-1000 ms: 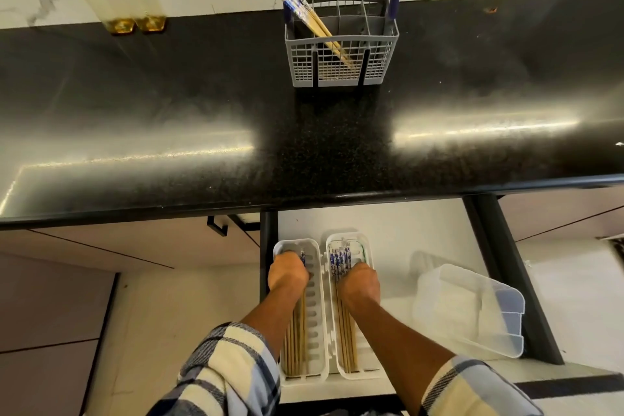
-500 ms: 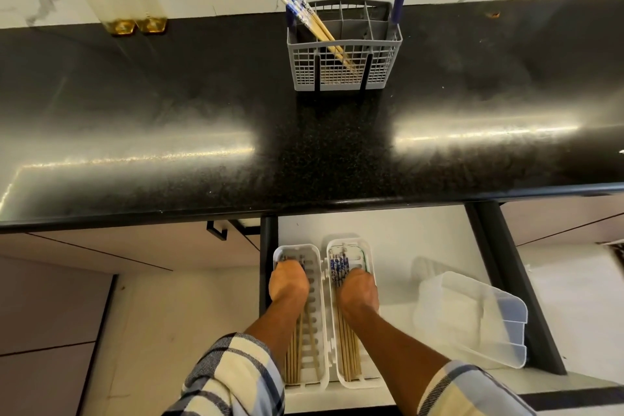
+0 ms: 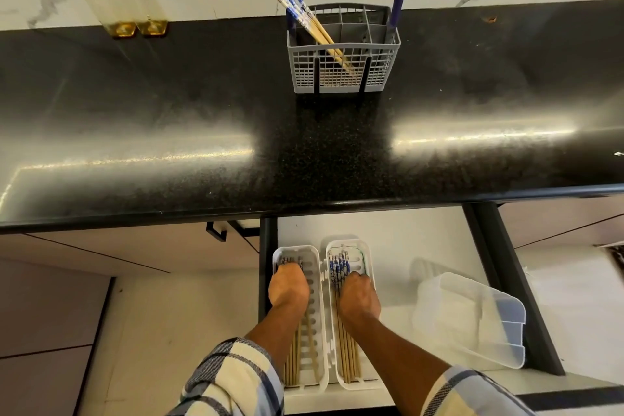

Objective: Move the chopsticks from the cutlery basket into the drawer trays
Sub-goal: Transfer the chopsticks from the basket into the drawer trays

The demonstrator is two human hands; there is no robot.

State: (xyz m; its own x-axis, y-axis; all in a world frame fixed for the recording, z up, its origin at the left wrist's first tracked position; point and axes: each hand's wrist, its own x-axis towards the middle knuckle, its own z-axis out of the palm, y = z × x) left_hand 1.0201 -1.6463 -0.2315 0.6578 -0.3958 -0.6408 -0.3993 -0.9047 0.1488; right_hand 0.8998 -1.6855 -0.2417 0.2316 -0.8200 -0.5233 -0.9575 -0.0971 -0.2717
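Observation:
A grey cutlery basket (image 3: 342, 74) with a blue handle stands at the back of the black counter. A few wooden chopsticks (image 3: 305, 18) with blue-patterned tops lean to the left in it. Below the counter edge, an open drawer holds two white slotted trays side by side. The left tray (image 3: 314, 311) and the right tray (image 3: 366, 257) each hold a row of chopsticks. My left hand (image 3: 288, 287) rests palm down on the chopsticks in the left tray. My right hand (image 3: 358, 297) presses on those (image 3: 339, 268) in the right tray. Whether the fingers grip any is hidden.
A clear plastic container (image 3: 472, 317) lies tilted in the drawer to the right of the trays. The black counter (image 3: 169, 132) overhangs the drawer's back. Two gold-footed objects (image 3: 140, 27) stand at the far left against the marble wall. Cabinet fronts flank the drawer.
The view has tipped slightly, so basket and drawer sit a little lower in frame. Both hands stay on the chopsticks in their trays, barely shifted.

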